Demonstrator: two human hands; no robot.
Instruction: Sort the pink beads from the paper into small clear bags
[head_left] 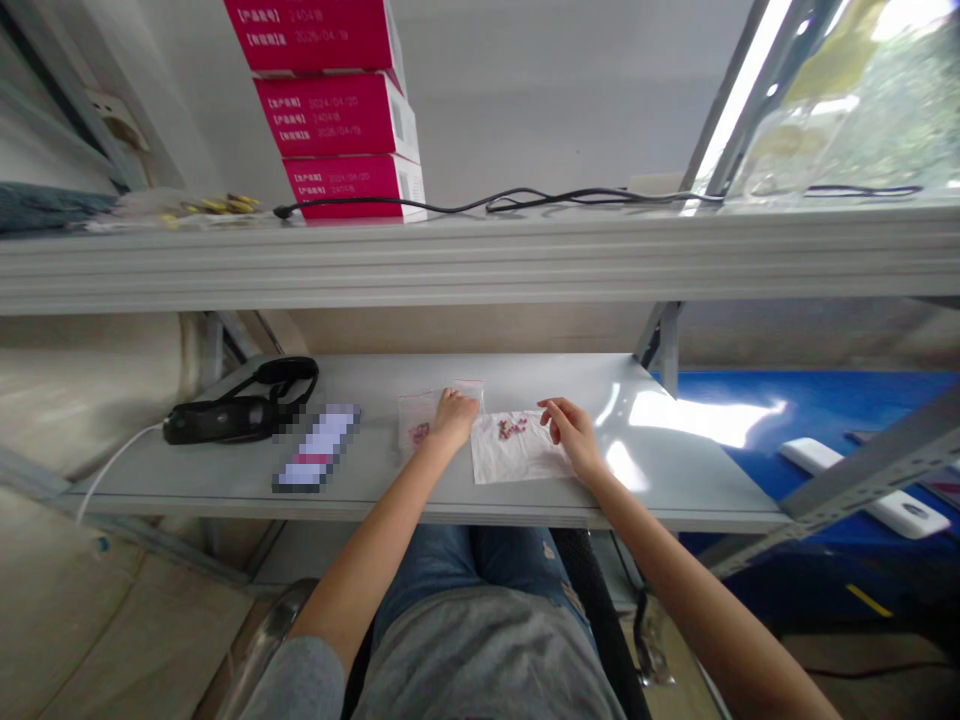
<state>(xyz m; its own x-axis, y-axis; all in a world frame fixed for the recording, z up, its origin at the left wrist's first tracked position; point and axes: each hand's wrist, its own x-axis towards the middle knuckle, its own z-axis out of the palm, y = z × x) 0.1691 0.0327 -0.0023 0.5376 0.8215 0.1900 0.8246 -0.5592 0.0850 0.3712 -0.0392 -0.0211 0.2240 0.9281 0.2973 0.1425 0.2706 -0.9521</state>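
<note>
Beside white cloth (517, 465), clear bag (409, 414) of pinkish pieces (419, 434); left hand (456, 412) curled, hold unclear; right hand (568, 424) loosely spread.

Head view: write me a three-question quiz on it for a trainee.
1. Which hand is nearer the black strapped device?
2. True or false: the stacked pinkish-red boxes stand on the upper shelf.
3. Fill the blank: the small reddish pieces near the right hand lie on a ____ sheet.

Key:
1. The left hand.
2. True.
3. White.
</note>
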